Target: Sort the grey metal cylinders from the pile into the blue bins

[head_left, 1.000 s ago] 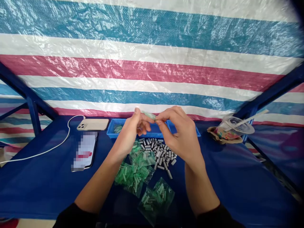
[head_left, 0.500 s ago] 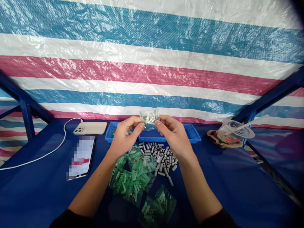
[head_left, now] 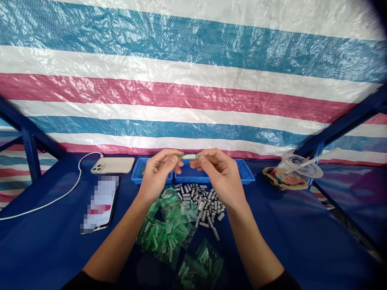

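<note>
Between my two hands is a small clear plastic bag, folded or rolled narrow, with pale metallic pieces showing inside. My left hand pinches its left end between thumb and fingers. At the other end, my right hand grips it the same way. Both hands are raised over the blue trays. Below them lies a heap of silvery metal cylinders. Left of the heap is a pile of green-tinted plastic bags with metal parts in them. Closer to me are more such filled bags.
Blue plastic trays stand at the back of the blue table. To the left are a pale phone, another phone with its screen lit, and a white cable. A plastic cup lies with wrapping at right. Striped sheeting hangs behind.
The bag stood upright and spread between my fingers; now it is a narrow strip held lengthwise. My fingers have curled inward around its ends. The view has shifted slightly.
</note>
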Motion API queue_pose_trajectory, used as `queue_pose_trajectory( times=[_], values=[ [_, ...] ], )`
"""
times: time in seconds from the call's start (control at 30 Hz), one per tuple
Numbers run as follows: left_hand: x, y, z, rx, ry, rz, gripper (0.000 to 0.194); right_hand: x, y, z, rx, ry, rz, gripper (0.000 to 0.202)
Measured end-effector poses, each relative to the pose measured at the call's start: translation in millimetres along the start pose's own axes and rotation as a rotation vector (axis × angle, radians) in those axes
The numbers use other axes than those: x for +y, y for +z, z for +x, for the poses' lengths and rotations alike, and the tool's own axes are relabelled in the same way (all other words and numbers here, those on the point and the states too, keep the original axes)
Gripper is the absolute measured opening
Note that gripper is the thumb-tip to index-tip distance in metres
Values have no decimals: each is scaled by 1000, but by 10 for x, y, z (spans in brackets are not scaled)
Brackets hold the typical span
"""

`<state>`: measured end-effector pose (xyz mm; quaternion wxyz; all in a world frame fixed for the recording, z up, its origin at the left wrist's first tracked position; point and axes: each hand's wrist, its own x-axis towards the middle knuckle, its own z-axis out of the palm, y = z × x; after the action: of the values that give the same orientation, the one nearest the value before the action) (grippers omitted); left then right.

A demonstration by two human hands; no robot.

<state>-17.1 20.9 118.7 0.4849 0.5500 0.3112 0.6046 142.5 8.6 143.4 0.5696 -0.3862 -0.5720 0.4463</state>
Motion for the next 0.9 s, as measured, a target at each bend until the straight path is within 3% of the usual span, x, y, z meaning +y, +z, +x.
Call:
queue_pose_trajectory(
  times=[0.13,0.23,0.4,0.5,0.57,0.73,0.9],
  values=[
    [-32,10,15,86,1,-131,15,-2,0,-2,-19,-59,-76,12],
    [-47,10,16,131,65,-11,8,47,10,17,-22,-57,-35,12],
    [-23,49,-8,171,182,119,19,141,46,46,32,-4,33,38],
    [0,52,-12,148,154,111,33,164,49,48,13,17,23,21],
    [8,35,-6,135,111,132,31,165,42,43,16,8,-7,10],
    [16,-25,9,102,89,289,16,146,33,29,90,-8,-121,10],
    [40,-59,5,129,143,471,11,111,46,19,67,111,24,11]
  ],
)
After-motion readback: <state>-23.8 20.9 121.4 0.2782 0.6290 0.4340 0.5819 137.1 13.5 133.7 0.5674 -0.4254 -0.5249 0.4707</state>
